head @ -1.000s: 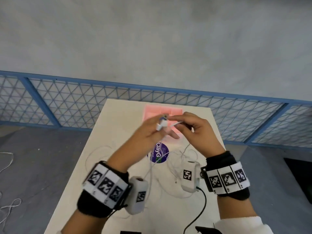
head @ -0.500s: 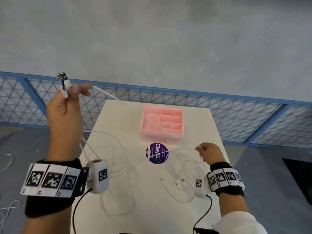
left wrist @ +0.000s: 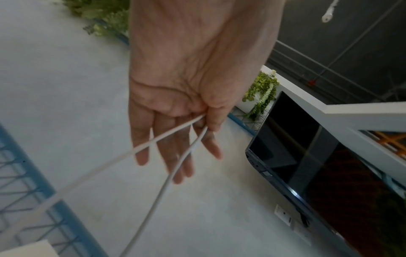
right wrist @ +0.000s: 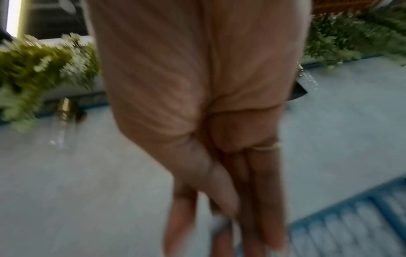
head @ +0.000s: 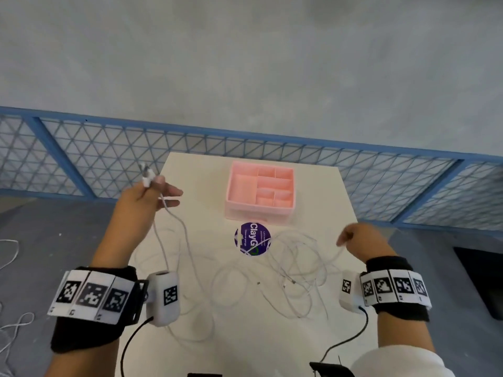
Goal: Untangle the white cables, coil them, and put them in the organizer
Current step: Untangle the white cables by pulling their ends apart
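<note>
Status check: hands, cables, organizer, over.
Left hand pinching a white cable near its plug, raised. Right hand curled on a strand. Cable tangle loose on the table. Pink organizer holds no cables; nothing blocking.

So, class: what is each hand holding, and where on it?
Left hand pinches a white cable at its plug end, between thumb and fingers. Right hand: cannot tell.

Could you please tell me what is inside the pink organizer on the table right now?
The pink organizer shows only bare pink compartments; no cable lies in any visible one. Its near wall hides part of the front compartments' floors. The white cables lie loose on the table.
</note>
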Motion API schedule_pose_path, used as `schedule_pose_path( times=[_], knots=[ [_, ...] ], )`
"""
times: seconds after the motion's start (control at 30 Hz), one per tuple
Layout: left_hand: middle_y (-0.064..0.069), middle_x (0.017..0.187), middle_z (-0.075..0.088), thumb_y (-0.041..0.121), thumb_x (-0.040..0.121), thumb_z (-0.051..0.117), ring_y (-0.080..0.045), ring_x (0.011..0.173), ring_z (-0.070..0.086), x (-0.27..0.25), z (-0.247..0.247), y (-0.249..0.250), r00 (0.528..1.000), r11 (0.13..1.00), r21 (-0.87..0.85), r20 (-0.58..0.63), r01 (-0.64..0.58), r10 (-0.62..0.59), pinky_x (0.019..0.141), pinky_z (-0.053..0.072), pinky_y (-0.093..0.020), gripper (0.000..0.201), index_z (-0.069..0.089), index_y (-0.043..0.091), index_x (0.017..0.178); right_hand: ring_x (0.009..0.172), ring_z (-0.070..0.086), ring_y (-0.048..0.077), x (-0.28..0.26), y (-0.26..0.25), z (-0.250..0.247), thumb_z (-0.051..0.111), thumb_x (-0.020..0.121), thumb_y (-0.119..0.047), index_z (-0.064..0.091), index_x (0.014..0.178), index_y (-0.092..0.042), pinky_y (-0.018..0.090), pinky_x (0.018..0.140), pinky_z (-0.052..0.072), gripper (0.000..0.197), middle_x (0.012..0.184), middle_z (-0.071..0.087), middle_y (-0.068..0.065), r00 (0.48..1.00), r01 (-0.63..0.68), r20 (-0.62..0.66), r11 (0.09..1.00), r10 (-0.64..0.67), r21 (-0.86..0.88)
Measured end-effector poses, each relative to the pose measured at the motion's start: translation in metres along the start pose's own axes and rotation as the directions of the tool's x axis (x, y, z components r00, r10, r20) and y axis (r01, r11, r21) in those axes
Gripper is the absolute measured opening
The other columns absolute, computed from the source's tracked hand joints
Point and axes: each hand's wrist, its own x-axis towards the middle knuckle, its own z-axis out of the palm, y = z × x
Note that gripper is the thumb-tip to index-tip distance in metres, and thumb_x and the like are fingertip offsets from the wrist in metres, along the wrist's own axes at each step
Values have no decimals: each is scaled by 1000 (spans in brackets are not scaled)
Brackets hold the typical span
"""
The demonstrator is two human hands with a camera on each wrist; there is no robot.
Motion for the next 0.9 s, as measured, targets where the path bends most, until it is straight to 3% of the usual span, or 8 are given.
schedule_pose_path(
  times=[0.07, 0.17, 0.3, 0.43, 0.53, 0.63, 0.77, 0.9],
  knots=[
    [7, 48, 64, 26, 104, 36, -6, 53, 63, -1, -5, -2, 999, 996, -91, -44, -17, 13, 67, 57, -23, 40, 61, 12, 77, 105, 59, 30, 0, 39, 18, 51, 83, 0, 70, 90, -6, 31, 89, 45, 21, 108, 67, 15, 979, -163, 101, 977, 177, -138],
    [12, 36, 39, 29, 103, 34, -4, 37, 39, -2, -10, -10, 996, 975, -219, -78, 34, -52, 42, 42, -14, 42, 60, 13, 75, 125, 47, 26, -13, 85, 51, 42, 92, -9, 56, 123, -8, 31, 105, 36, 34, 136, 51, 12, 907, -246, 241, 899, 345, -361],
    [15, 37, 27, 23, 98, 41, -1, 31, 20, -2, -6, -34, 970, 943, -251, -57, 217, -238, 38, 12, -15, 40, 64, 22, 64, 128, 45, 23, -31, 113, 103, 42, 95, -17, 45, 132, -4, 27, 105, 34, 39, 139, 47, 10, 794, -250, 418, 863, 442, -438],
    [13, 36, 28, 24, 100, 42, -2, 30, 19, -9, 7, -51, 949, 945, -103, -11, 311, -314, 37, 15, -10, 30, 60, 18, 77, 110, 57, 25, -19, 96, 137, 43, 90, -13, 61, 110, -12, 28, 91, 42, 27, 121, 60, 10, 931, -190, 276, 963, 239, -192],
    [10, 35, 30, 25, 101, 40, -2, 31, 21, -19, 25, -56, 937, 936, -31, 34, 349, -348, 35, 17, -12, 28, 60, 18, 82, 102, 58, 28, 3, 57, 153, 44, 88, 1, 66, 97, -6, 25, 85, 39, 25, 108, 61, 16, 995, 30, 91, 992, -41, 121],
    [9, 35, 33, 23, 101, 41, -2, 31, 23, -33, 39, -60, 923, 927, 26, 83, 375, -375, 34, 19, -13, 24, 59, 18, 86, 96, 58, 29, 28, 23, 167, 41, 83, 9, 66, 89, -4, 28, 82, 40, 29, 101, 62, 14, 968, 227, 69, 961, -240, 159],
    [10, 36, 34, 19, 101, 41, -2, 31, 23, -49, 39, -64, 913, 919, 93, 112, 383, -392, 34, 19, -12, 27, 62, 17, 84, 102, 57, 29, 61, -7, 187, 43, 87, 3, 68, 93, -6, 32, 90, 44, 27, 110, 63, 10, 828, 479, 272, 871, -490, 110],
    [10, 38, 34, 20, 101, 41, -2, 33, 23, -56, 24, -66, 910, 908, 114, 59, 403, -411, 34, 20, -13, 29, 64, 16, 83, 105, 58, 29, 86, -9, 194, 41, 93, -15, 61, 110, -14, 33, 92, 44, 26, 117, 63, 10, 846, 410, 398, 910, -355, -59]
  ],
)
